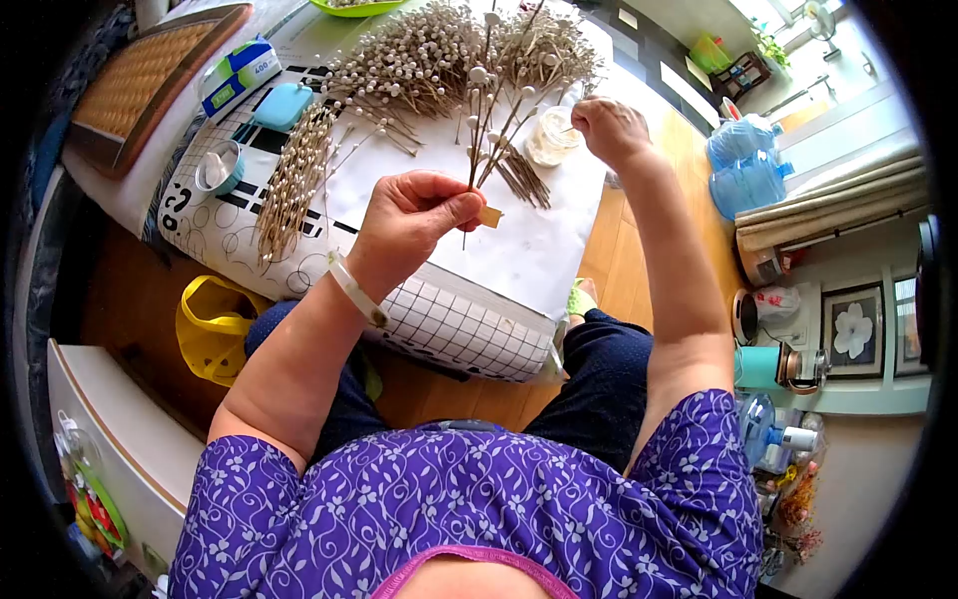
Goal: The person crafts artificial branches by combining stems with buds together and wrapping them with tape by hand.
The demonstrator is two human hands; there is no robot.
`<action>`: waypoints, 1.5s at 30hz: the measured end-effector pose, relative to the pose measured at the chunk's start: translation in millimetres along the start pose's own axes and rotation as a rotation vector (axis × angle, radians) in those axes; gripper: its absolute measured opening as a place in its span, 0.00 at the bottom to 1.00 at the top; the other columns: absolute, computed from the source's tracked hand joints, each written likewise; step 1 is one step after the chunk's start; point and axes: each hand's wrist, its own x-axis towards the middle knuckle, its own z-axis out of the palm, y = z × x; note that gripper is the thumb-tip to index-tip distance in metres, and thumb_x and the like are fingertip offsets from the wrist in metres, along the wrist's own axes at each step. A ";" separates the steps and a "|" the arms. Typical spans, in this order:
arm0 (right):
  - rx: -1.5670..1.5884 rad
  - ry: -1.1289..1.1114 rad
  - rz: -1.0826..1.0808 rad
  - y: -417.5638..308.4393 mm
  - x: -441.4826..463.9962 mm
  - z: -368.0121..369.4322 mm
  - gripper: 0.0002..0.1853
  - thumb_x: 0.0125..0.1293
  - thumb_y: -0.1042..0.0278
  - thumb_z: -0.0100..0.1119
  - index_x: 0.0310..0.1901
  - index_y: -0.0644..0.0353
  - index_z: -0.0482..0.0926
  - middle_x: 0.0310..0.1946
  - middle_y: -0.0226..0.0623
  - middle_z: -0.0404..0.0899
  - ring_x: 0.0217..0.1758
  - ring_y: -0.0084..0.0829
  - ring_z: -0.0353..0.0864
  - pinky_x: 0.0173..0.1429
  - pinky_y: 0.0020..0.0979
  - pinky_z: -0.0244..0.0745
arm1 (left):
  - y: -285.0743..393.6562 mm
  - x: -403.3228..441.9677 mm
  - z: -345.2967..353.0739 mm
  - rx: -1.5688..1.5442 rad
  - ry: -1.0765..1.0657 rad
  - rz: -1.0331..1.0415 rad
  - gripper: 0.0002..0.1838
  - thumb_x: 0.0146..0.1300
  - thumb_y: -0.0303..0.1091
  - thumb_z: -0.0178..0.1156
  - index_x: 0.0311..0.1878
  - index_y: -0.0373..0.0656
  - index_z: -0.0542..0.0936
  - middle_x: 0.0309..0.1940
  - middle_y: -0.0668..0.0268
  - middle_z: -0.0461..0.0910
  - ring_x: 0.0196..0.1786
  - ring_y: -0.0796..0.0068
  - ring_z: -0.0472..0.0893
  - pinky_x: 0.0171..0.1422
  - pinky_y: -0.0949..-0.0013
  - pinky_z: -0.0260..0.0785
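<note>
Pinched between the thumb and fingers of my left hand are thin brown stems with small white buds, standing roughly upright, and a small tan piece shows by the thumb. My right hand is closed beside a round tub with whitish contents; what its fingers hold is too small to make out. Behind the hands lie large bundles of budded stems. Another bundle rests to the left on the table.
At the table's left are a blue case, a small tin and a tissue pack. A yellow bag hangs low at left. Blue water bottles stand on the right. A green tray sits at the far edge.
</note>
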 end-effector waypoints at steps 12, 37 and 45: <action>-0.107 -0.406 -0.042 -2.0 25.8 8.4 0.05 0.52 0.68 0.51 0.26 0.56 0.75 0.27 0.40 0.76 0.34 0.39 0.76 0.36 0.37 0.69 | 1.2 2.1 -2.0 0.006 -0.003 -0.036 0.05 0.54 0.26 0.60 0.34 0.36 0.79 0.29 0.61 0.80 0.30 0.75 0.78 0.37 0.74 0.73; 0.672 0.482 -0.010 -114.3 -91.5 -56.0 0.01 0.52 0.79 0.57 0.26 0.62 0.75 0.23 0.37 0.76 0.21 0.28 0.76 0.25 0.24 0.71 | -6.0 5.9 -2.1 -0.199 0.012 -0.080 0.06 0.55 0.28 0.59 0.35 0.37 0.78 0.31 0.60 0.80 0.31 0.74 0.79 0.38 0.74 0.74; 0.689 0.542 -0.016 -116.4 -92.8 -47.8 0.03 0.50 0.80 0.58 0.25 0.63 0.75 0.24 0.35 0.75 0.22 0.23 0.76 0.25 0.21 0.73 | -5.9 5.4 -1.6 -0.239 0.013 -0.124 0.06 0.56 0.29 0.59 0.35 0.37 0.78 0.30 0.61 0.79 0.29 0.75 0.78 0.38 0.74 0.73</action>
